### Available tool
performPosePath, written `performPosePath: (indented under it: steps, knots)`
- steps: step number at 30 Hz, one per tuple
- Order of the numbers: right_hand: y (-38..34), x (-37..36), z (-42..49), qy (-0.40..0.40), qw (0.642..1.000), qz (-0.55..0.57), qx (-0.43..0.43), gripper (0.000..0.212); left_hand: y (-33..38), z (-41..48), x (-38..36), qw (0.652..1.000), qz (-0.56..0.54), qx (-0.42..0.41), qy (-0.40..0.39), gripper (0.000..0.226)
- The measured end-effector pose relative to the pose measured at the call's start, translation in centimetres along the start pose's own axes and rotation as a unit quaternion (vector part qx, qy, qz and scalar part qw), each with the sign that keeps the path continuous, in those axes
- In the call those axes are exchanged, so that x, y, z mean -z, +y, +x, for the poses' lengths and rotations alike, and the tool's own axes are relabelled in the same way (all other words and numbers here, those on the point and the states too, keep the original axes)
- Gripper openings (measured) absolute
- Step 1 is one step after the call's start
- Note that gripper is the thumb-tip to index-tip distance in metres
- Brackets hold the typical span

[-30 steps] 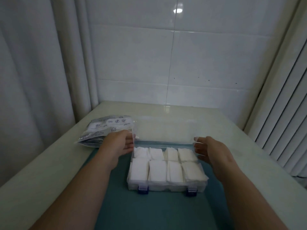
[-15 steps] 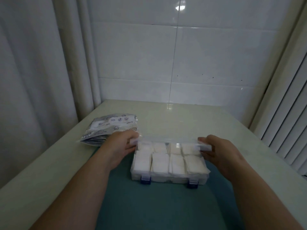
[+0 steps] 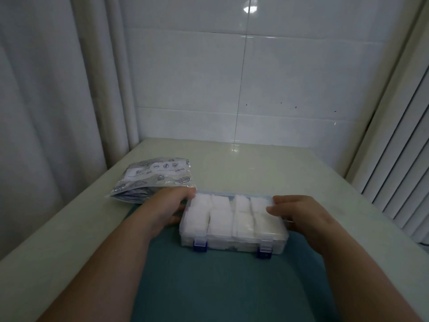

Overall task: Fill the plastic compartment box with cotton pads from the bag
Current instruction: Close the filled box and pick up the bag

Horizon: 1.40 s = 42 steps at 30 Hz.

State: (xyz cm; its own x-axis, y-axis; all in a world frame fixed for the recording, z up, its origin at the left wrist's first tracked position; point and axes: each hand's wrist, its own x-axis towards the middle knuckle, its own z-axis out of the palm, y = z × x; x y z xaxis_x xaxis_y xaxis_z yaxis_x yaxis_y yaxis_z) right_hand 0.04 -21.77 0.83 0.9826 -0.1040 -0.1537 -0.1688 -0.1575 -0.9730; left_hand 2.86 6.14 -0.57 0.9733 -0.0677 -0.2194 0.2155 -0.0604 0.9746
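Note:
The clear plastic compartment box lies on a teal mat, its transparent lid lowered flat over it. White cotton pads fill every compartment I can see through the lid. Two blue latches hang at the front wall, and I cannot tell whether they are fastened. My left hand grips the lid's back left corner. My right hand holds the lid at its right end, fingers lying on top. The printed bag of pads lies flat to the left, behind my left hand.
The pale table runs back to a white tiled wall. A curtain hangs along the left edge and vertical blinds along the right. Bare tabletop lies behind and to the right of the box.
The lid stood upright behind the box a second ago. Both hands have swung it forward and down, and it now lies flat over the pads.

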Motion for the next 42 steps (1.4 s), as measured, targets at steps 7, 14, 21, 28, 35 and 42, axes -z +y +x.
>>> performPosePath:
  steps: [7,14,21,28,35,42]
  knots:
    - [0.3,0.0,0.2,-0.039,0.997,-0.07,-0.006,0.076,-0.8,1.0,0.7,0.989,0.137,-0.046,-0.038,0.096]
    - [0.5,-0.1,0.2,-0.041,0.991,-0.125,0.007,0.082,-0.9,0.7,0.9,0.972,0.227,-0.058,-0.033,0.091]
    - [0.4,-0.3,0.3,-0.003,0.987,-0.159,-0.004,0.079,-1.1,0.6,0.7,0.971,0.212,-0.103,-0.04,0.055]
    - [-0.6,-0.8,-1.1,0.05,0.971,-0.229,0.046,0.042,-0.4,-0.5,-1.2,0.912,0.358,-0.182,0.087,0.012]
    - [-1.2,-1.4,-2.6,-0.014,0.889,-0.454,0.056,0.082,1.3,-3.1,-2.5,0.828,0.533,-0.166,0.05,0.062]
    - [0.2,-3.3,-2.3,0.0,0.839,-0.539,0.078,0.077,-0.4,-3.0,-5.0,0.738,0.644,-0.189,0.063,0.059]
